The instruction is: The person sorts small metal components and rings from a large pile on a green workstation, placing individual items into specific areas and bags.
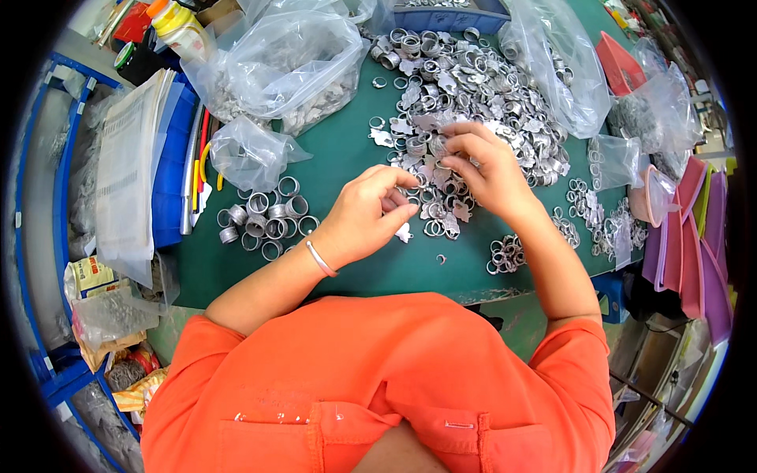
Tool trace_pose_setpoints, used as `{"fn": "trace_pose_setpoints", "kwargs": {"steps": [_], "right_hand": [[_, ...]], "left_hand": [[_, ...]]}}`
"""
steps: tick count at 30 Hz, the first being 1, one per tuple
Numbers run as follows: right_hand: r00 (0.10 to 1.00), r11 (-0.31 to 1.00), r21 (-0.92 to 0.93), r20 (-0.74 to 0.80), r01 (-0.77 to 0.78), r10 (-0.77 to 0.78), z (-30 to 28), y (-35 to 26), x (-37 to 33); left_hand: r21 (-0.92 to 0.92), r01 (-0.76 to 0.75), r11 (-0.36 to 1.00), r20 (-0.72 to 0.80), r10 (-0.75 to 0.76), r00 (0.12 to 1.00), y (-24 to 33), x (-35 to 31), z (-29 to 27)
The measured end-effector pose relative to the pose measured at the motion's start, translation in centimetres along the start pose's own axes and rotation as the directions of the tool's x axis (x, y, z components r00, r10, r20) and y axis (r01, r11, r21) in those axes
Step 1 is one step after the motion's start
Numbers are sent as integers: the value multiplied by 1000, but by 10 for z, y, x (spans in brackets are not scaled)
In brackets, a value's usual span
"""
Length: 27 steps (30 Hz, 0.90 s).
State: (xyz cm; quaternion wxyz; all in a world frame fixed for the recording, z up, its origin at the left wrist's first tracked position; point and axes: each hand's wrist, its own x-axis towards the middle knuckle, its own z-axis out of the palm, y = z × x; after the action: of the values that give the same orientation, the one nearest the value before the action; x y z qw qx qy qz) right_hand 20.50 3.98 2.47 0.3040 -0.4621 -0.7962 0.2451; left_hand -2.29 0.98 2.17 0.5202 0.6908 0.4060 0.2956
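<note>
A large heap of silver-grey metal rings and flat ornamental pieces [505, 110] spreads over the green table. My left hand [371, 209], with a thin bangle at the wrist, is at the heap's near left edge. Its fingers are curled toward the thumb; what lies between them is too small to make out. Over the middle of the heap reaches my right hand [487, 167], its bent fingers apart and their tips among blurred rings. Left of my left hand lies a group of plain wide rings [268, 217]. A smaller cluster of rings [507, 255] sits beside my right forearm.
Clear plastic bags [288, 67] of metal parts stand at the back left, and another bag [556, 67] lies against the heap. A blue tray [449, 16] is behind it. Papers [134, 165] and a blue bin [175, 165] line the left side. Single small rings [441, 258] lie near the front edge.
</note>
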Motion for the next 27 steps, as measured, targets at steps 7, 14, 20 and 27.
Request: {"fn": "trace_pose_setpoints", "kwargs": {"steps": [7,14,20,27], "right_hand": [[958,775,623,-145,-105,246,32,-37,-34],[914,759,649,-272,-56,300,40,-47,-42],[882,377,909,-22,-179,471,40,-47,-46],[883,472,852,-23,-228,468,42,-45,-50]], "left_hand": [[-692,177,700,77,-172,982,-1,8,10],[-623,148,769,-16,-201,979,-15,8,16],[-347,53,936,-77,-85,993,-18,9,17],[-496,146,856,-12,-175,985,-4,4,12]]}}
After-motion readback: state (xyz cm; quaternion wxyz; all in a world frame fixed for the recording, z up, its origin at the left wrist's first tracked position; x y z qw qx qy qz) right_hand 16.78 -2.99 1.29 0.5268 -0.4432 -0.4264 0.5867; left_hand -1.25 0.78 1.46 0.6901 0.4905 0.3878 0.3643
